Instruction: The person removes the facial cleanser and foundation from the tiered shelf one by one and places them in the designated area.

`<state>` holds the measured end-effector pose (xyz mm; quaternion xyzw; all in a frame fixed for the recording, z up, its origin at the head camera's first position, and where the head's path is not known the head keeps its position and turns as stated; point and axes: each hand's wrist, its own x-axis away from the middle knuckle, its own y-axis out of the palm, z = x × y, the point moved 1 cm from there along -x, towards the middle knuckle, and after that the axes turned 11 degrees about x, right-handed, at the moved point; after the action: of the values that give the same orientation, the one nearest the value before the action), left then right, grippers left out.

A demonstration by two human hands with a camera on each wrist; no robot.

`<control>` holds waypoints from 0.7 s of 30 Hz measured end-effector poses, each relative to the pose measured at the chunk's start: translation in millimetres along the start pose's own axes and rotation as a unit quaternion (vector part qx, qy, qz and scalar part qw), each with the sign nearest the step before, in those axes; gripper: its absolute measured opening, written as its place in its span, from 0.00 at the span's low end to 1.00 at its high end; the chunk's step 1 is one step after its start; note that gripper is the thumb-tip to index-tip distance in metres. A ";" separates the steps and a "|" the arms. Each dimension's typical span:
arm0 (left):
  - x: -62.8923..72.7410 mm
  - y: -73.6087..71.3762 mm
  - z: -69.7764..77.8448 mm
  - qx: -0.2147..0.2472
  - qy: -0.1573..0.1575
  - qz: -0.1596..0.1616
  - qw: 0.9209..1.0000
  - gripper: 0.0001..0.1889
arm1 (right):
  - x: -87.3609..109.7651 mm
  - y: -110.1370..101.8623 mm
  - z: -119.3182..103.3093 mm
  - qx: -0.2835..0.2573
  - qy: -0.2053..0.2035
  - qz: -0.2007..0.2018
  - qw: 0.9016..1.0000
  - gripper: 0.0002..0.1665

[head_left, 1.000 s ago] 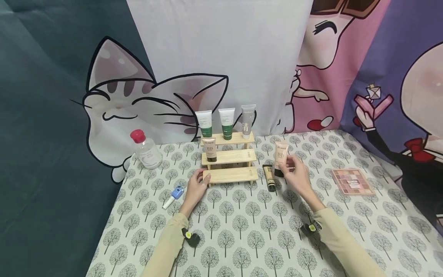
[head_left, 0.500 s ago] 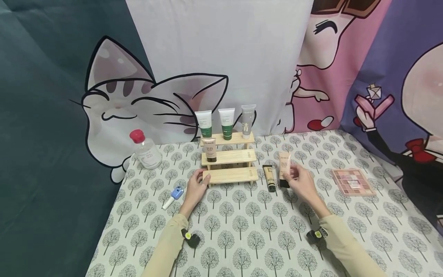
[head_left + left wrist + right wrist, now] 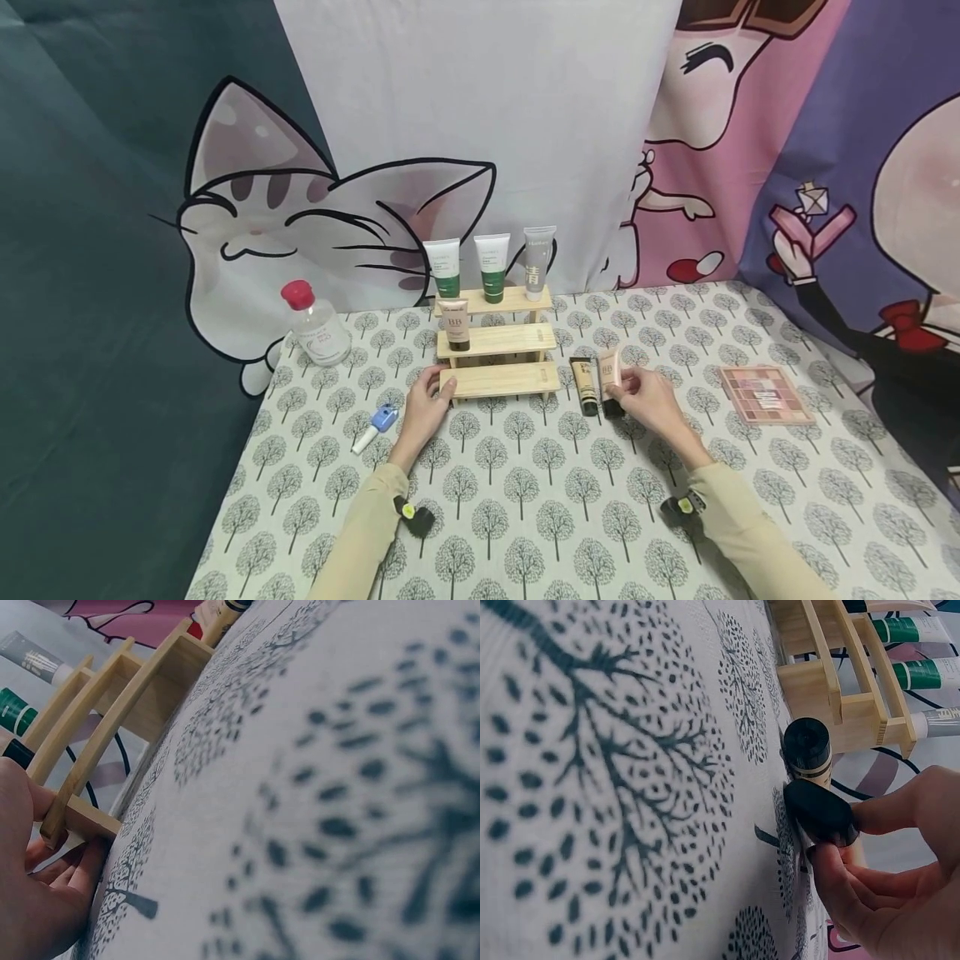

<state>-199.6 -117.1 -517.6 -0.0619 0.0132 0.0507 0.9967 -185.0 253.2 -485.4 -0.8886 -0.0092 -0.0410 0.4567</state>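
My left hand (image 3: 426, 410) grips the left end of the lowest step of a three-tier wooden display stand (image 3: 501, 380); in the left wrist view its thumb lies over the step and its fingers curl at the leg. Between thumb and fingers my right hand (image 3: 651, 404) pinches a pinkish BB cream tube (image 3: 609, 368), tilted, its black cap (image 3: 823, 814) low near the cloth. Right beside it lies a gold tube with a black cap (image 3: 584, 386). On the stand are two green-and-white tubes (image 3: 492, 267), a grey tube (image 3: 537, 262) and a smaller BB cream tube (image 3: 455, 323).
A clear bottle with a red cap (image 3: 319, 329) stands at the back left. Nearer lies a small blue bottle with a white cap (image 3: 383, 418). An eyeshadow palette (image 3: 765, 394) rests on the right. Behind the tree-print tablecloth (image 3: 525, 517) hangs a cartoon backdrop (image 3: 480, 100).
My right hand first shifts right and toward me with the BB cream tube, then lowers it slightly left beside the gold tube, tilting it back. The left hand stays on the stand.
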 end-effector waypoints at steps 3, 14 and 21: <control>0.3 0.7 0.1 0.002 0.001 0.000 1.000 0.22 | 0.2 -0.7 0.5 0.003 0.006 -0.003 1.000 0.25; -0.5 0.2 -0.9 0.001 0.002 0.000 1.000 0.22 | 6.5 -6.7 0.7 0.092 -0.016 0.016 0.996 0.23; -1.5 0.0 -2.9 -0.001 -0.002 -0.002 1.000 0.22 | 11.4 -19.0 -6.5 0.111 -0.033 0.037 0.993 0.27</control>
<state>-201.2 -117.7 -520.3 -0.0625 0.0110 0.0486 0.9968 -175.1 258.8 -465.3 -0.8329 0.0045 0.0062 0.5534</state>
